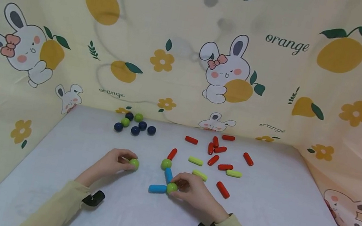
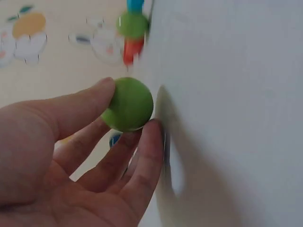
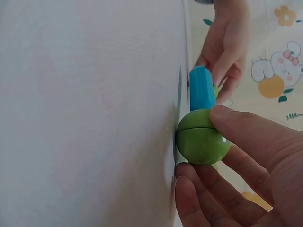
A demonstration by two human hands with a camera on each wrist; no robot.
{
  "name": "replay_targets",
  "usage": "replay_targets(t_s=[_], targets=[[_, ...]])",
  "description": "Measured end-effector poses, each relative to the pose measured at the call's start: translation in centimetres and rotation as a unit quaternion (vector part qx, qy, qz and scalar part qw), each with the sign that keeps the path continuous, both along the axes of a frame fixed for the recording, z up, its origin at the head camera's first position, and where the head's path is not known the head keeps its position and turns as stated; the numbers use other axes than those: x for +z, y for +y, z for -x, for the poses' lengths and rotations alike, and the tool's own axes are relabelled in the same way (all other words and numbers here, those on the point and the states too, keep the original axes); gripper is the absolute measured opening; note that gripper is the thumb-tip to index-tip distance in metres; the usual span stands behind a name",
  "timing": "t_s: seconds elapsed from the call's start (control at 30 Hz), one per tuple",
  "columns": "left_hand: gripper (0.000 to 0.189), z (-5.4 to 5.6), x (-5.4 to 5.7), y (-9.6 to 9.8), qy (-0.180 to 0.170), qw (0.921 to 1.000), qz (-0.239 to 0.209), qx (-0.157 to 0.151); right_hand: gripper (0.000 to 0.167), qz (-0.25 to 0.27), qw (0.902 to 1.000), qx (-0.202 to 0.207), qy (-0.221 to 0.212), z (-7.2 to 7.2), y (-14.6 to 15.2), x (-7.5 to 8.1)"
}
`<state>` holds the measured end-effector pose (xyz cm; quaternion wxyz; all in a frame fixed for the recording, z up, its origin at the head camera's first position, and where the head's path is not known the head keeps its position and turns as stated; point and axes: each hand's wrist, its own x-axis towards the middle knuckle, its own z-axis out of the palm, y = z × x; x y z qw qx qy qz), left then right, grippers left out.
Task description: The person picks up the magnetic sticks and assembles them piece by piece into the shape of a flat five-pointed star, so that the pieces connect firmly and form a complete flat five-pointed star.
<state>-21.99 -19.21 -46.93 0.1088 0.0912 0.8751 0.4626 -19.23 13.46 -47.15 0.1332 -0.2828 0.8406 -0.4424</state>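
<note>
Left hand (image 1: 118, 161), left of frame centre: pinches one glossy green ball (image 1: 134, 164), attached to no rod. Right hand (image 1: 194, 191), lower centre: grips a second glossy green ball (image 1: 171, 188), which meets a slanting bright-blue rod (image 1: 168, 175) and a ribbed bright-blue rod (image 1: 157, 189). Ribbed rod: long axis near level, free end leftward; the left hand's ball lies up-left of that end, apart.

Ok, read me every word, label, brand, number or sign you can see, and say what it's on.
"orange": backdrop, upper left.
"orange": backdrop, upper right.
"orange": backdrop, small, low, left of centre.
"orange": backdrop, small, low, right of centre.
"nge": backdrop, lower left, start cut off by the picture's edge.
None readable on the balls, sticks or wrist devices.
</note>
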Motion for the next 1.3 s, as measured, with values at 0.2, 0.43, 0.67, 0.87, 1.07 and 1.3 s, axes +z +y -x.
replay_targets(t_s=[0.2, 0.43, 0.67, 0.87, 1.07, 1.3], targets=[[0.034, -1.9, -0.2, 1.8, -0.056, 0.9952, -0.067, -0.044, 0.027, -0.007, 0.9999, -0.006, -0.007, 0.1, 0.1, -0.1], [0.033, -2.8, -0.3, 2.3, -0.062, 0.9937, -0.074, -0.058, 0.025, -0.01, 0.9999, -0.008, -0.005, 0.1, 0.0, -0.2], [0.034, -3.3, -0.1, 2.3, -0.067, 0.992, -0.076, -0.074, 0.023, -0.001, 0.9999, -0.006, -0.012, 0.0, 0.0, -0.2], [0.034, -3.4, -0.2, 2.7, -0.06, 0.9904, -0.093, -0.083, 0.022, 0.007, 0.9999, -0.001, -0.008, 0.0, -0.1, -0.2], [0.031, -3.4, -0.2, 3.0, -0.046, 0.9908, -0.095, -0.084, 0.022, 0.009, 0.9999, 0.003, -0.014, -0.2, -0.2, -0.3], [0.029, -3.4, -0.1, 3.1, -0.036, 0.9928, -0.081, -0.081, 0.02, 0.007, 0.9998, 0.014, -0.014, -0.5, -0.5, -0.1]])
